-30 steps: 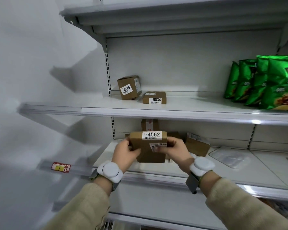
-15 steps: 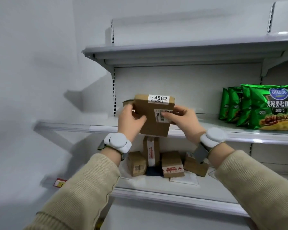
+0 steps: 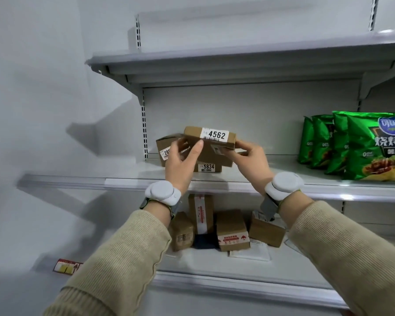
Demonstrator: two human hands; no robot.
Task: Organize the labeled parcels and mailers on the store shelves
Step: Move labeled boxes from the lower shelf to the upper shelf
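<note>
In the head view we see a person facing a set of grey store shelves, both arms in beige knitted sleeves reaching toward the middle shelf (image 3: 123, 179). The left hand (image 3: 181, 165) and the right hand (image 3: 249, 160) hold a brown cardboard box (image 3: 209, 139) between them, its white label reading 4562 turned toward us. The left hand's fingers (image 3: 180, 144) are curled round the box's left end with the thumb laid across its front. The right hand's fingers (image 3: 228, 151) are clamped on the lower right corner, near a small sticker.

The box is tilted, its label edge uppermost, at the left part of the middle shelf, right in front of two other parcels. We cannot tell whether it touches them. One is a flat box marked 5834 (image 3: 209, 167) lying on the shelf; the other, a taller box (image 3: 165, 149) to the left, has its number partly hidden by the left hand. Green snack bags (image 3: 374, 149) stand in a row well apart at the right end of the same shelf.

Each wrist carries a white round device (image 3: 162, 192). On the lower shelf (image 3: 214, 265) several brown boxes (image 3: 232, 231) stand close together, with a flat white mailer (image 3: 249, 254) lying beside them. A red tag (image 3: 65, 266) sits at lower left.
</note>
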